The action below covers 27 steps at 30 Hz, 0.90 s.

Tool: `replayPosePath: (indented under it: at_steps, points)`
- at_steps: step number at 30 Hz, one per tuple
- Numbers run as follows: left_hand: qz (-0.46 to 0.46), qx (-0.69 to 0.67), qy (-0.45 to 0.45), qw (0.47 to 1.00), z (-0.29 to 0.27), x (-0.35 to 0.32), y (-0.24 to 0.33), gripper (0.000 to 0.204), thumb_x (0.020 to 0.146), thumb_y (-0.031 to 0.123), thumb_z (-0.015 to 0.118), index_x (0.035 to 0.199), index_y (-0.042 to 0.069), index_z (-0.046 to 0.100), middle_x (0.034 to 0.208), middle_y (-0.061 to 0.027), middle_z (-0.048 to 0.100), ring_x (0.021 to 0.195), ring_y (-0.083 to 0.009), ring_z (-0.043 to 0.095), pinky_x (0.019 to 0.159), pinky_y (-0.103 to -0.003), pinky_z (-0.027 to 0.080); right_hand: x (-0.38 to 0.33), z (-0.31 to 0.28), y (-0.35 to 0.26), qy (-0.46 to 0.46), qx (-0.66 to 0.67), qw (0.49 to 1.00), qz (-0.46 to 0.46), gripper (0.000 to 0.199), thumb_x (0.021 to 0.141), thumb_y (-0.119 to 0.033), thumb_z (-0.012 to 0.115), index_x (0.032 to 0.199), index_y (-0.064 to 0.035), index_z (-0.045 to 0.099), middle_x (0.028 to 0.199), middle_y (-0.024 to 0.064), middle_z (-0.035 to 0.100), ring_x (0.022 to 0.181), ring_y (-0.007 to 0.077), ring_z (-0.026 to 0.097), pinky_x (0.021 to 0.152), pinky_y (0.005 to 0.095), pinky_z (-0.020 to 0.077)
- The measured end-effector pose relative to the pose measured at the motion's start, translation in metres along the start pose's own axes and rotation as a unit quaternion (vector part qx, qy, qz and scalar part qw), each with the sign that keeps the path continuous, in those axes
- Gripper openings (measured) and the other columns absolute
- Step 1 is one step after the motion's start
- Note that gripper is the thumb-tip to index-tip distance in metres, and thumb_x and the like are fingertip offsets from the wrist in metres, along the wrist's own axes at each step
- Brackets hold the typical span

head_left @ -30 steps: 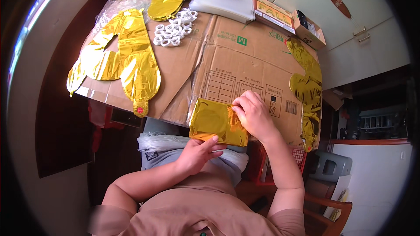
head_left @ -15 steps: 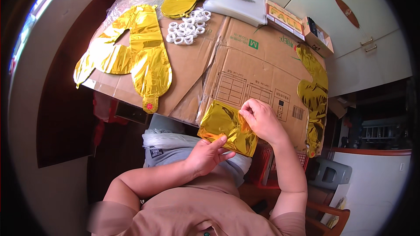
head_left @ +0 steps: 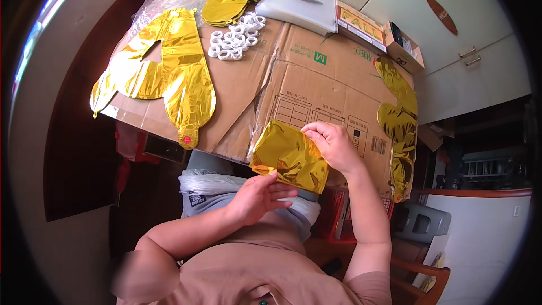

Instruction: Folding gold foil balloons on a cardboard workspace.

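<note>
A folded gold foil balloon [head_left: 289,155] is held up over the cardboard's near edge, its surface creased and shiny. My right hand [head_left: 333,146] pinches its upper right edge between thumb and fingers. At the lower left edge, the thumb of my left hand [head_left: 257,197] touches the foil, while the other fingers are stretched out below it. A flat gold foil balloon [head_left: 189,82] with a red mark on its tab lies to the left. Another gold foil balloon [head_left: 398,127] lies along the right edge.
Several white rings or small coils [head_left: 234,39] are heaped on the cardboard [head_left: 305,79]. Behind them are a stack of gold foil balloons [head_left: 226,5] and clear plastic bags [head_left: 302,5]. Small boxes [head_left: 361,25] stand at the back right. A red basket [head_left: 339,214] is below the table.
The folded balloon has risen slightly and lies flatter. My left thumb has slid back to its lower edge, and the fingers have spread. My right hand keeps its pinch.
</note>
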<state>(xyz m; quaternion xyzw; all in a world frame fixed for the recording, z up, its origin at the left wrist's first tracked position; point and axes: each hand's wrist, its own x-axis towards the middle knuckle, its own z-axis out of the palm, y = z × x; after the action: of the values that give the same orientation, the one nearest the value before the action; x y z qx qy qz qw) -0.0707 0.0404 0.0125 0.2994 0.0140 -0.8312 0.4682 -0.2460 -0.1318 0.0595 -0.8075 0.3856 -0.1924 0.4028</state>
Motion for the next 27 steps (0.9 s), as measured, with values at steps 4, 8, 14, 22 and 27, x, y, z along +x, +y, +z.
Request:
replayPosePath:
  at_steps: [4, 8, 14, 22, 27]
  points:
    - [0.058, 0.411, 0.03, 0.91, 0.003, -0.013, 0.024, 0.029, 0.104, 0.023, 0.054, 0.116, 0.0, 0.067, 0.107, -0.0134, 0.073, 0.099, -0.0268, 0.071, 0.084, -0.036, 0.055, 0.015, -0.012, 0.019, 0.035, -0.016, 0.999, -0.021, 0.015, 0.097, -0.013, 0.064, 0.103, -0.0008, 0.07, 0.086, 0.0156, 0.071, 0.079, 0.0248, 0.069, 0.073, 0.0347, 0.0528]
    - [0.409, 0.694, 0.013, 0.593, 0.033, -0.012, 0.056, 0.03, 0.092, 0.003, 0.066, 0.122, 0.0, 0.066, 0.104, -0.0168, 0.071, 0.102, -0.032, 0.069, 0.086, -0.039, 0.054, 0.024, -0.02, 0.03, 0.052, -0.025, 0.998, -0.024, 0.016, 0.098, -0.016, 0.063, 0.102, -0.0023, 0.07, 0.086, 0.0164, 0.071, 0.08, 0.026, 0.069, 0.072, 0.0354, 0.0528]
    - [0.464, 0.819, 0.088, 0.327, 0.038, 0.057, 0.062, 0.063, 0.091, 0.025, 0.066, 0.145, -0.001, 0.046, 0.152, -0.0216, 0.043, 0.146, -0.0374, 0.035, 0.119, -0.05, 0.026, 0.029, -0.015, 0.031, 0.048, -0.043, 0.997, -0.033, 0.015, 0.098, -0.016, 0.061, 0.103, -0.0043, 0.07, 0.089, 0.0168, 0.072, 0.084, 0.0307, 0.071, 0.074, 0.0381, 0.0541]
    - [0.404, 0.856, 0.106, 0.305, 0.022, 0.064, 0.058, 0.074, 0.093, 0.039, 0.06, 0.149, -0.004, 0.039, 0.159, -0.0222, 0.033, 0.15, -0.0364, 0.028, 0.122, -0.051, 0.016, 0.029, -0.009, 0.043, 0.081, -0.109, 0.984, -0.113, 0.011, 0.096, -0.014, 0.061, 0.101, -0.0076, 0.068, 0.096, 0.0111, 0.07, 0.086, 0.0335, 0.068, 0.074, 0.0408, 0.0539]
    - [0.413, 0.854, 0.112, 0.296, 0.019, 0.065, 0.056, 0.074, 0.094, 0.039, 0.058, 0.15, -0.004, 0.037, 0.159, -0.0253, 0.031, 0.149, -0.0436, 0.024, 0.122, -0.053, 0.014, 0.026, -0.009, 0.036, 0.096, -0.144, 0.98, -0.094, 0.01, 0.095, -0.015, 0.063, 0.099, -0.0074, 0.068, 0.092, 0.0099, 0.067, 0.082, 0.0316, 0.067, 0.072, 0.0404, 0.0531]
